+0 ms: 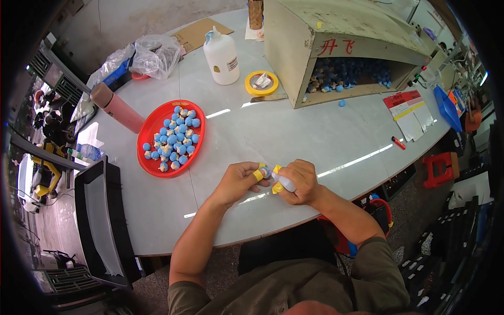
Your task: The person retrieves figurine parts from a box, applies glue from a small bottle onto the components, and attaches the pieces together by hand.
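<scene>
My left hand (233,184) pinches a small blue-and-cream figure piece (266,172) between thumb and fingers, above the near middle of the table. Facing it, my right hand (303,181) is closed round a small translucent white squeeze bottle (285,182). The bottle's tip points at the piece; whether they touch is too small to tell. Yellow tape wraps fingertips on both hands. To the left, a round red tray (152,124) carries many loose pieces, each a blue ball with a cream part.
A pink flask (118,108) leans beside the tray. Farther back are a white bottle (221,60), a yellow tape roll (252,84) and an open-fronted box (294,47) filled with blue pieces. A red lighter (398,143) lies right; a black bin (90,194) borders the left edge.
</scene>
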Motion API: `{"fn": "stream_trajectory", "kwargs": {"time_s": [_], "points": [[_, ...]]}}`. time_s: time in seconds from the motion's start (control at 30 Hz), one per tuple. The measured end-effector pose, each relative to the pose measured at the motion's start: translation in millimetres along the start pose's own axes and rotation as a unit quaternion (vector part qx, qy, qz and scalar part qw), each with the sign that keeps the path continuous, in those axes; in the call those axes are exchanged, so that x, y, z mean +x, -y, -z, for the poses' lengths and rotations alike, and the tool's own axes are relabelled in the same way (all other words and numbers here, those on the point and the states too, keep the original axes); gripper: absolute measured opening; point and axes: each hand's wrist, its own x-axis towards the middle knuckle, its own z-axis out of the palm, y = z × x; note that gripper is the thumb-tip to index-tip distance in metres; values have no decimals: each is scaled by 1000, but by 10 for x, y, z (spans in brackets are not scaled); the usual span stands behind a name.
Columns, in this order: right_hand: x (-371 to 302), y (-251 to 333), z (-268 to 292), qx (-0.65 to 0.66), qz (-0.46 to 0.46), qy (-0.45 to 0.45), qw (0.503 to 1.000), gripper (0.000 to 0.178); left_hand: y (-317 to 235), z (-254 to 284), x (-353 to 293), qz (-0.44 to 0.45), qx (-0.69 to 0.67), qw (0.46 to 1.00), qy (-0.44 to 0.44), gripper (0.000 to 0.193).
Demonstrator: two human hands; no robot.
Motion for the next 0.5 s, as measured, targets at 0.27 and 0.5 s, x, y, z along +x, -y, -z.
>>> {"fn": "stream_trajectory", "kwargs": {"time_s": [0.27,0.5], "points": [[-57,18,148,78,-114,-69,988,21,-41,14,-26,7,-12,1000,2,33],[-136,-62,667,168,-414,-131,885,29,-49,79,-43,36,-108,993,-37,32]]}}
